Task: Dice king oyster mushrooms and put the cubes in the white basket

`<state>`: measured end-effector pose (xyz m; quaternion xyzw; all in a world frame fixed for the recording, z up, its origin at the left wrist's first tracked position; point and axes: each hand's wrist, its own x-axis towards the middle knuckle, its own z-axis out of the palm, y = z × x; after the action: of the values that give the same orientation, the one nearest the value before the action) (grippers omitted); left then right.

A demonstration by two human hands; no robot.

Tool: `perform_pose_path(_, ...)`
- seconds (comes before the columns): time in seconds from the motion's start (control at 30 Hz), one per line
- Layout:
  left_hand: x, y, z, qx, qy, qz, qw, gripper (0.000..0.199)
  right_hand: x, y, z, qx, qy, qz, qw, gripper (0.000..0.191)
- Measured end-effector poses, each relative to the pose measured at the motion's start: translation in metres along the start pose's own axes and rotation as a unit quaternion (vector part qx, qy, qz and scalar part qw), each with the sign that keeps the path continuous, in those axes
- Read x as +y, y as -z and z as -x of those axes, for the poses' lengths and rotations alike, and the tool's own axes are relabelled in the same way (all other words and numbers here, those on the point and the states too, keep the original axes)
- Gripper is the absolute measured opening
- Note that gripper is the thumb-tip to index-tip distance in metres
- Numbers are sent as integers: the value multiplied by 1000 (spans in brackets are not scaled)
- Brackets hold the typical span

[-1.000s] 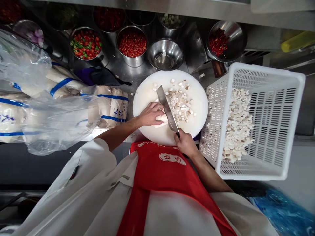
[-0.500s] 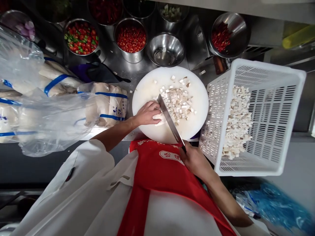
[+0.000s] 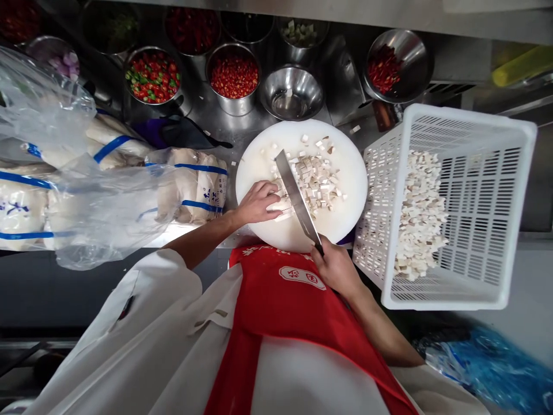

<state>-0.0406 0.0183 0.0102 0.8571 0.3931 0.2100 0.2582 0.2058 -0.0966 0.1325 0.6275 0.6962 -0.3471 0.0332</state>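
On the round white cutting board (image 3: 254,150), my left hand (image 3: 260,203) is closed over cut lengths of king oyster mushroom (image 3: 283,203), which its fingers partly hide. My right hand (image 3: 337,265) grips the handle of a kitchen knife (image 3: 296,193) at the board's near edge. The long blade slants away to the left, just beside my left fingertips, across the mushroom. Right of the blade lies a pile of diced mushroom (image 3: 322,178), with a few loose cubes farther back.
A white plastic basket (image 3: 389,253) holding more diced mushroom (image 3: 419,225) stands tilted at the right. Bagged whole mushrooms (image 3: 190,184) lie to the left. Behind the board are a steel bowl (image 3: 291,92), chopped red chillies (image 3: 234,78), mixed chillies (image 3: 153,78) and dried chillies (image 3: 383,69).
My right hand and the knife have moved slightly away from my body, the blade reaching farther over the board. My left hand stays on the mushroom. The view has shifted a little.
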Motion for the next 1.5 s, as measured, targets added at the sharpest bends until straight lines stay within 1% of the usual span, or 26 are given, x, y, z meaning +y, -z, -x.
perform_pose_path(0.1,-4,-2,-2,-14,-7,2,1000,30,-9,12,15,-40,-5,1,999,40)
perform_pose_path(0.17,-7,-4,-4,-16,-16,2,1000,30,-13,12,12,-64,-25,12,998,37)
perform_pose_path(0.23,-8,-5,-5,-8,-20,-2,1000,30,-16,4,-2,-73,-44,28,996,35)
perform_pose_path(0.3,-7,-5,-6,-6,-19,-7,1000,30,-16,-9,-22,-66,-49,40,996,35)
perform_pose_path(0.37,-5,-4,-5,-11,-16,-11,1000,29,-14,-21,-39,-46,-40,37,997,37)
perform_pose_path(0.43,-1,-2,-2,-15,-8,-12,1000,30,-10,-28,-47,-26,-23,23,999,38)
perform_pose_path(0.5,2,0,2,-10,-1,-8,1000,32,-8,-27,-42,-12,-13,11,1000,40)
perform_pose_path(0.6,2,2,9,-6,-1,-4,1000,30,-10,-15,-17,-3,-7,7,1000,42)
perform_pose_path(0.7,-2,2,13,-17,-6,-4,1000,28,-17,2,8,-35,2,0,999,39)
perform_pose_path(0.77,-6,1,13,-25,-12,0,1000,28,-22,9,16,-71,-5,1,997,35)
perform_pose_path(0.8,-7,0,12,-27,-15,1,1000,28,-25,10,15,-86,-12,5,996,33)
perform_pose_path(0.87,-8,0,10,-25,-19,2,999,30,-29,4,6,-97,-32,23,994,31)
perform_pose_path(0.97,-7,0,8,-28,-26,-1,999,31,-31,-15,-21,-74,-46,48,995,34)
perform_pose_path(1.03,-5,1,8,-34,-28,-5,999,32,-28,-27,-36,-53,-34,43,997,38)
perform_pose_path(1.1,-3,3,10,-34,-25,-13,999,33,-24,-33,-42,-38,-16,25,999,41)
perform_pose_path(1.17,-1,6,14,-28,-26,-19,999,33,-20,-31,-37,-25,-6,9,1000,42)
perform_pose_path(1.23,-1,8,19,-20,-27,-18,999,32,-19,-24,-23,-10,-3,2,1000,42)
perform_pose_path(1.3,-1,9,24,-14,-28,-12,999,30,-20,-14,-6,-8,-2,0,1000,42)
perform_pose_path(1.4,-3,7,26,-14,-37,-5,999,27,-26,-1,11,-50,1,1,999,37)
perform_pose_path(1.43,-3,6,26,-16,-41,-3,999,27,-28,1,12,-70,-1,5,998,34)
perform_pose_path(1.5,-4,4,24,-18,-43,-1,999,26,-33,-1,5,-97,-14,17,995,31)
